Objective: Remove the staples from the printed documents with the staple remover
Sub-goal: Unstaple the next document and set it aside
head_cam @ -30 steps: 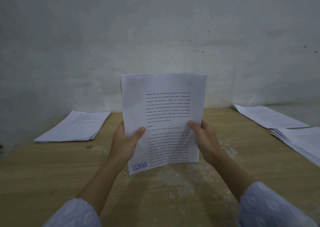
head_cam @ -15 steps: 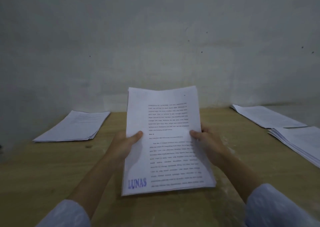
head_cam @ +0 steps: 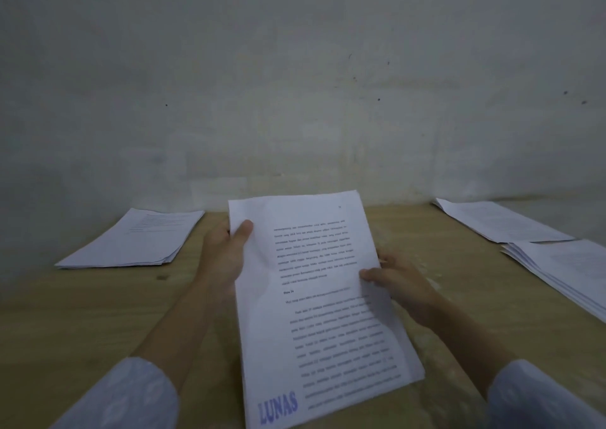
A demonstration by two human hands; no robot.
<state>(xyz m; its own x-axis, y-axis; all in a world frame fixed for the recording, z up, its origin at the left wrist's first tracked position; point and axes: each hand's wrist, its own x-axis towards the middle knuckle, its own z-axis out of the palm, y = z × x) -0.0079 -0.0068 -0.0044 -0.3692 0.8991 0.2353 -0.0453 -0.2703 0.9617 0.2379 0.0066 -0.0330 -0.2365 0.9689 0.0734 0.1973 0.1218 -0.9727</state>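
**Q:** Since a second ago, what has moved?

**R:** Lowered and tipped back: the printed document (head_cam: 314,297) stood nearly upright in front of the wall, and in the head view it now slopes toward the person, its near end low over the tabletop (head_cam: 82,323). The left hand (head_cam: 226,258) has slid up from mid-page to the top left corner; the right hand (head_cam: 396,284) stays at the right edge.

**Q:** How does each grip sit?

**R:** The left thumb lies on the front of the page at that corner, the fingers go behind, so it pinches the sheets there. The right hand clasps the right edge, thumb on the print, fingers behind. Both hands hold the document, which has a blue "LUNAS" stamp (head_cam: 278,407) at its lower left.

**Q:** Is a staple visible?

**R:** Too small to tell. The top left corner is where one would likely be, and the thumb covers it.

**Q:** And the staple remover?

**R:** Not in sight anywhere in this view.

**Q:** So how far along is the job?

**R:** I judge this document is only being inspected, with no pulling begun. A paper stack (head_cam: 131,241) lies far left, and two more, one at far right (head_cam: 501,222) and one at the right edge (head_cam: 564,271), lie flat. Whether those are finished or waiting I cannot tell.
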